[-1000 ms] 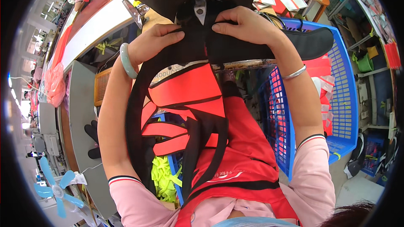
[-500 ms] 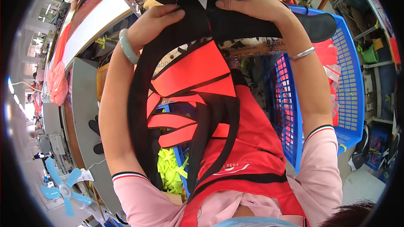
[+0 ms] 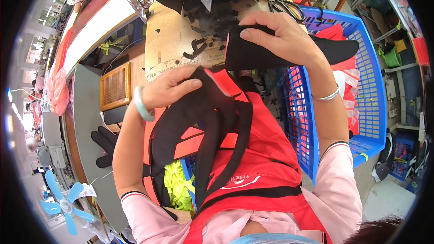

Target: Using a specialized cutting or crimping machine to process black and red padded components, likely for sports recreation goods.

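Note:
My left hand [image 3: 174, 85] is closed on a bundle of black fabric strips [image 3: 181, 113] with bright orange-red faces, thumb on top. The bundle hangs in loops over my red apron [image 3: 257, 167]. My right hand [image 3: 282, 38] pinches a wide black fabric piece [image 3: 253, 54], its tapered end pointing right over the blue crate. An orange-red edge shows on this piece's left end. I cannot tell whether the two pieces are still joined. Beyond both hands, a machine head with a pointed metal part [image 3: 206, 0] stands over the wooden worktop [image 3: 167, 40].
Black scraps [image 3: 196, 47] litter the worktop. Scissors [image 3: 289, 9] lie at its far right. A blue plastic crate [image 3: 377, 86] with orange-red and silver pieces stands right. Yellow-green strips [image 3: 177, 185] fill a container below my left arm. A blue fan [image 3: 66, 205] is at lower left.
Both hands have drawn back from the machine head and the fabric has come away from under it. The left hand moved lower, toward me, and the scrap-covered worktop is now exposed.

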